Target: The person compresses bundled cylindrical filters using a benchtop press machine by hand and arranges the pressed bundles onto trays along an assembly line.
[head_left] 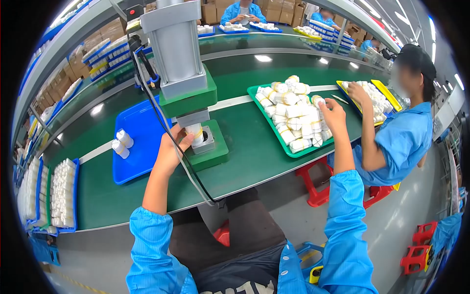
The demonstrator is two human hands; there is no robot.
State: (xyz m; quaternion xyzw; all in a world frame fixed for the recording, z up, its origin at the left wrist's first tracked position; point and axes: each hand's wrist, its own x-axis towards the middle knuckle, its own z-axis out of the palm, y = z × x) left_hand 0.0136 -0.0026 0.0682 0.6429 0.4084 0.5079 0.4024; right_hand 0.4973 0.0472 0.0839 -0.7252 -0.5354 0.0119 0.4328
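The left hand [171, 148] grips a white piece [197, 138] at the press [177, 54], eleven o'clock — seemingly loading or unloading, so fingers should clear first. The right hand [334, 115] pinches another piece [318, 100] at the green tray [270, 123], one o'clock.

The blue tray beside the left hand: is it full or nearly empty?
Nearly empty: only two white pieces show on the blue tray, its remaining visible floor bare.

Strip lights [402, 18] glare at upper right, above a shiny grey floor [391, 220]. Red stools [422, 238] stand low on the right, cardboard boxes [210, 13] are stacked at the back, and a yellow line [83, 285] marks the floor at lower left.
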